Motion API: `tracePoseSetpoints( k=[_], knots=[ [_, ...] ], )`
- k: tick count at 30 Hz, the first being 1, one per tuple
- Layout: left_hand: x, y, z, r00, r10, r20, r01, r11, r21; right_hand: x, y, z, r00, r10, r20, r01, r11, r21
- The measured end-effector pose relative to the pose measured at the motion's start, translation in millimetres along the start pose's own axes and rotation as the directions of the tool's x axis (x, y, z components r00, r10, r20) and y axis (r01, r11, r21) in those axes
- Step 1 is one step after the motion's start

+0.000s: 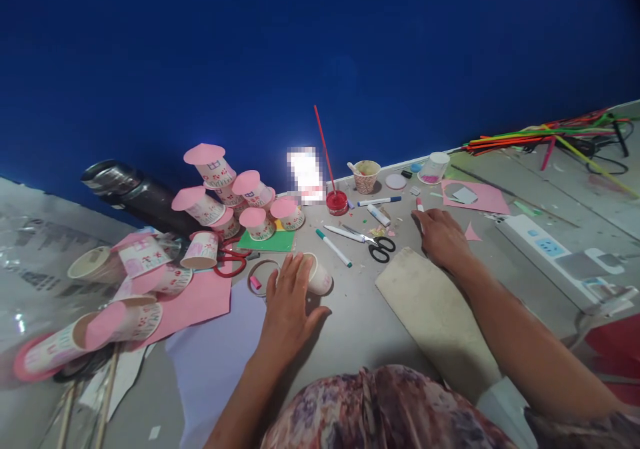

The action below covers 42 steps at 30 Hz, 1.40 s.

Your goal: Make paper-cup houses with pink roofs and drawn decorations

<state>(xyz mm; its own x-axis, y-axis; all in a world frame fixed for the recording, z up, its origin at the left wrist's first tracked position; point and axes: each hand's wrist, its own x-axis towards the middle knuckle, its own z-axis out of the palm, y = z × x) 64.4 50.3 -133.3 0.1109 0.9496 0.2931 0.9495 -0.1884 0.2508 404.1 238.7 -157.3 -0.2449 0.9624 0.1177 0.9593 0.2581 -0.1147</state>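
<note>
White tapered paper cup [323, 280], likely light and crushable, best held by its wall, lies against the spread-fingered left hand [289, 297]; right hand [442, 237] touches slim pink-and-white plastic marker [419, 204], grip unclear

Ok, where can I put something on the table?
A good bare patch of table is between the cup by the left hand and the beige mat. A small gap sits left of the lilac paper. It's crowded around the pink-roofed cups on the left, and past the scissors, around the red pot.
</note>
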Motion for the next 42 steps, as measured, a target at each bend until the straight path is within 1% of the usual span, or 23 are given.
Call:
tracePoseSetpoints(
  k=[3,5,8,10,12,13,14,15,16,17,19,22,25,28,31,33,36,38,40,42],
  knots=[
    [5.0,-2.1,2.7,0.997,-0.042,-0.061,0.042,0.999,-0.006,-2.2,0.7,-3.2,1.0,-0.009,0.015,0.009,1.0,-0.014],
    [7.1,-2.4,5.2,0.993,-0.062,-0.103,0.06,0.998,-0.02,-3.7,-1.2,-7.8,1.0,0.01,-0.026,-0.01,1.0,-0.002],
    [8.2,-3.8,8.4,0.987,-0.079,-0.141,0.074,0.996,-0.044,-4.9,-12.0,-17.2,0.991,0.054,-0.122,-0.038,0.991,0.129],
    [7.8,-5.4,9.3,0.985,-0.093,-0.145,0.086,0.995,-0.054,-5.6,-27.3,-24.5,0.993,0.031,-0.118,-0.004,0.976,0.219],
    [7.1,-6.0,8.6,0.988,-0.079,-0.131,0.073,0.996,-0.052,-6.4,-49.6,-32.7,0.996,-0.08,-0.03,0.085,0.962,0.26],
    [6.6,-5.4,7.8,0.991,-0.06,-0.119,0.055,0.997,-0.049,-6.6,-62.8,-36.9,0.987,-0.158,0.03,0.144,0.951,0.273],
    [6.0,-4.0,6.6,0.994,-0.034,-0.105,0.03,0.998,-0.046,-6.6,-76.8,-41.1,0.953,-0.267,0.142,0.222,0.937,0.271],
    [5.2,-1.9,5.3,0.996,-0.008,-0.088,0.004,0.999,-0.048,-6.1,-91.1,-44.7,0.914,-0.345,0.215,0.29,0.924,0.249],
    [4.2,0.8,3.8,0.997,0.015,-0.07,-0.019,0.998,-0.054,-5.2,-105.0,-47.6,0.884,-0.386,0.263,0.337,0.917,0.214],
    [2.9,3.9,2.2,0.998,0.03,-0.054,-0.034,0.997,-0.064,-3.7,-117.9,-49.4,0.865,-0.401,0.301,0.362,0.915,0.179],
    [-0.5,10.1,-1.4,0.999,0.043,-0.032,-0.046,0.994,-0.098,0.7,-139.6,-49.1,0.857,-0.402,0.322,0.373,0.915,0.152],
    [-5.3,14.0,-10.4,0.998,0.033,-0.046,-0.04,0.985,-0.166,8.5,-158.8,-41.2,0.863,-0.374,0.34,0.35,0.928,0.131],
    [-3.6,7.6,-26.6,0.993,-0.031,-0.111,0.005,0.973,-0.229,14.0,-165.4,-31.9,0.866,-0.35,0.358,0.325,0.937,0.129],
    [10.0,-5.4,-47.6,0.977,-0.093,-0.19,0.038,0.961,-0.273,16.5,-166.2,-26.8,0.865,-0.342,0.368,0.308,0.94,0.149],
    [32.3,-15.4,-65.6,0.978,-0.073,-0.196,0.015,0.959,-0.284,17.5,-163.8,-28.3,0.86,-0.349,0.371,0.296,0.935,0.194],
    [47.9,-17.9,-72.4,0.986,-0.02,-0.164,-0.02,0.972,-0.235,17.6,-160.3,-34.1,0.859,-0.366,0.358,0.293,0.925,0.243],
    [68.9,-16.8,-73.7,0.991,0.087,-0.105,-0.096,0.992,-0.081,15.6,-152.9,-49.3,0.865,-0.404,0.299,0.31,0.897,0.316],
    [81.0,-15.1,-71.3,0.984,0.157,-0.082,-0.155,0.988,0.021,12.8,-147.8,-60.4,0.869,-0.45,0.208,0.351,0.855,0.383],
    [91.5,-13.3,-69.6,0.976,0.212,-0.045,-0.206,0.973,0.099,9.9,-142.8,-69.4,0.866,-0.494,0.074,0.406,0.782,0.473],
    [99.5,-11.7,-70.5,0.97,0.241,0.018,-0.241,0.958,0.154,8.8,-137.4,-75.2,0.869,-0.492,-0.053,0.432,0.703,0.564]
  ],
)
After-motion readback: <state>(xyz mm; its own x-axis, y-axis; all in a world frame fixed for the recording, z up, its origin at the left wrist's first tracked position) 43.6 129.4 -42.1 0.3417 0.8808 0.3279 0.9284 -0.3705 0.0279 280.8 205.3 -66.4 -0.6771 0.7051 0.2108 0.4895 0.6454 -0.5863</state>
